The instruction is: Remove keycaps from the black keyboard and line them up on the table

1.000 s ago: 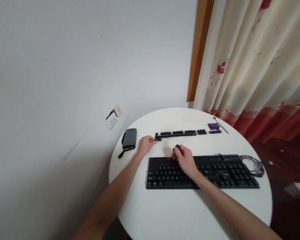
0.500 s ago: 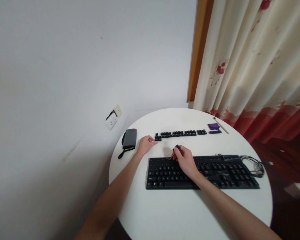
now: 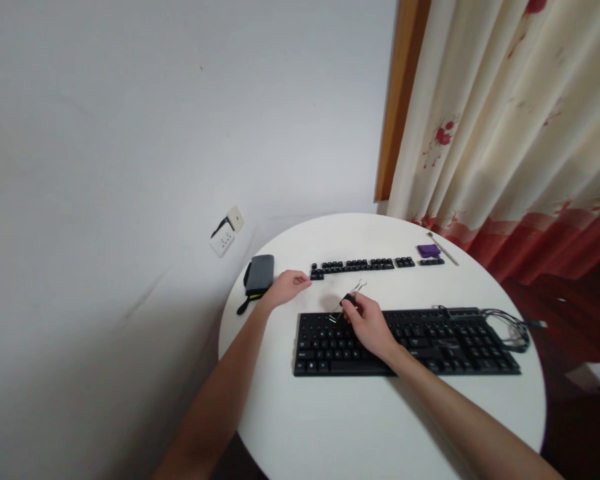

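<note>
My right hand (image 3: 371, 325) grips a wire keycap puller (image 3: 349, 300) by its black middle, over the upper left part of a black keyboard (image 3: 365, 366). One pair of wire ends points down to the keys; the other sticks up past my fingers. Left of the detached keycaps (image 3: 357, 266), my left hand (image 3: 287, 287) hovers low over the table with thumb and fingertips drawn together. Nothing shows between them. The keycaps lie in rows behind the keyboard, and the leftmost small group (image 3: 317, 275) is just beyond my left fingertips.
A grey zip case (image 3: 261, 273) lies at the table's left edge. A purple cloth (image 3: 429, 251) and a thin brush (image 3: 445, 250) rest at the far right. The coiled keyboard cable (image 3: 517, 333) sits by the right edge of the round white table (image 3: 340, 427).
My left hand has drawn back a little from the leftmost keycaps and its fingers have come together. My right hand has tilted the puller, its lower wires now nearer the keys.
</note>
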`<action>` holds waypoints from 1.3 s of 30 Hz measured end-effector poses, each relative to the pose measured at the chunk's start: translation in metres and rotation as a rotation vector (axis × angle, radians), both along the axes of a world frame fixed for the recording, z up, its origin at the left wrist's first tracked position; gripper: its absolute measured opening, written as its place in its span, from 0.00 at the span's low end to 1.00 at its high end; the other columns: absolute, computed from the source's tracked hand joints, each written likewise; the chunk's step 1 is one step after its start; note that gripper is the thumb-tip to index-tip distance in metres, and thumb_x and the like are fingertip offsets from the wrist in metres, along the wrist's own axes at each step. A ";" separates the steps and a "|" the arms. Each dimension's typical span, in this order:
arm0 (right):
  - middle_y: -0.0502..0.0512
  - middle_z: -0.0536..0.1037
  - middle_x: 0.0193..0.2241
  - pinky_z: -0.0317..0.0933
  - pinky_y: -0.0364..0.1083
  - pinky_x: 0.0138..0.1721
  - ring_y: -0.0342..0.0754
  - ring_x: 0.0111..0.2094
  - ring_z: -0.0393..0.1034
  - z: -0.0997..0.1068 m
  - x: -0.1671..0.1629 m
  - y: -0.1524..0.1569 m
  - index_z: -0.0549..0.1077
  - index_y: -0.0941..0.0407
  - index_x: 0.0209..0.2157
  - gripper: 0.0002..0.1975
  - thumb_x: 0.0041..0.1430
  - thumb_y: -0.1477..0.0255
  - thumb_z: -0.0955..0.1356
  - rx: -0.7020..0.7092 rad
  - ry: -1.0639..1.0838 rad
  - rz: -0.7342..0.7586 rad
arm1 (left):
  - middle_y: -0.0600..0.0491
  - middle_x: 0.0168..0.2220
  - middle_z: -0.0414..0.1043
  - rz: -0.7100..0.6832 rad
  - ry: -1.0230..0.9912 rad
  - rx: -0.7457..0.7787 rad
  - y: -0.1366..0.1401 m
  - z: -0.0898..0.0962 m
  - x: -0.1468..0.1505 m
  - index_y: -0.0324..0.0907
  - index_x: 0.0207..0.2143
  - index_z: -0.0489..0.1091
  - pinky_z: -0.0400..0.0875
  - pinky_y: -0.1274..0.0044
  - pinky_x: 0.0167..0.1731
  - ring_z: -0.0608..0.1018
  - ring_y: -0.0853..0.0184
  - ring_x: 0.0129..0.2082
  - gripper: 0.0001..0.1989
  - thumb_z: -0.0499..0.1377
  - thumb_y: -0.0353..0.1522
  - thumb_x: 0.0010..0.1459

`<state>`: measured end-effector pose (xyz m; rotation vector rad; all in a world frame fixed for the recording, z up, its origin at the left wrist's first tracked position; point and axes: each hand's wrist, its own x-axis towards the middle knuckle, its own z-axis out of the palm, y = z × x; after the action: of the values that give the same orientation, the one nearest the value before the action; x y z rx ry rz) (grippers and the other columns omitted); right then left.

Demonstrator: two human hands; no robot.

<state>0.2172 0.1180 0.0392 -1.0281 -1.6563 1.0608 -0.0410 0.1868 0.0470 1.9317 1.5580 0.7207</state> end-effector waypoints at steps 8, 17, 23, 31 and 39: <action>0.50 0.71 0.24 0.57 0.44 0.32 0.47 0.28 0.65 0.005 -0.012 -0.014 0.67 0.54 0.27 0.12 0.65 0.67 0.63 0.165 -0.158 0.098 | 0.52 0.30 0.77 -0.549 -0.004 -0.247 -0.029 0.037 0.016 0.40 0.34 0.80 0.65 0.79 0.32 0.74 0.68 0.30 0.14 0.67 0.41 0.51; 0.57 0.78 0.37 0.63 0.47 0.43 0.51 0.39 0.72 0.011 -0.015 -0.018 0.73 0.55 0.36 0.09 0.67 0.72 0.61 0.343 -0.281 0.362 | 0.58 0.24 0.68 -0.714 0.075 -0.243 -0.037 0.031 0.038 0.40 0.27 0.74 0.60 0.80 0.26 0.69 0.69 0.26 0.21 0.73 0.45 0.38; 0.58 0.78 0.35 0.63 0.47 0.41 0.51 0.37 0.72 0.006 -0.018 -0.020 0.73 0.55 0.35 0.09 0.67 0.72 0.62 0.326 -0.368 0.273 | 0.59 0.23 0.68 -0.652 0.142 -0.215 -0.042 0.030 0.041 0.39 0.27 0.73 0.59 0.79 0.25 0.69 0.69 0.25 0.21 0.74 0.43 0.36; 0.53 0.78 0.28 0.61 0.44 0.33 0.49 0.30 0.71 -0.002 -0.022 -0.016 0.74 0.56 0.31 0.14 0.67 0.67 0.62 0.117 -0.171 0.157 | 0.58 0.22 0.71 -0.624 0.098 -0.272 -0.044 0.034 0.043 0.40 0.27 0.75 0.60 0.80 0.23 0.70 0.70 0.23 0.16 0.73 0.40 0.39; 0.50 0.74 0.21 0.61 0.43 0.28 0.46 0.24 0.69 -0.002 -0.021 -0.011 0.70 0.56 0.26 0.17 0.66 0.62 0.63 -0.005 -0.078 0.088 | 0.57 0.24 0.72 -0.626 0.103 -0.265 -0.047 0.039 0.045 0.40 0.29 0.77 0.62 0.80 0.26 0.71 0.70 0.25 0.07 0.68 0.33 0.47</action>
<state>0.1958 0.1071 0.0370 -1.0186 -1.7769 1.0947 0.0039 0.1394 0.0855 2.1000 0.9436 0.1420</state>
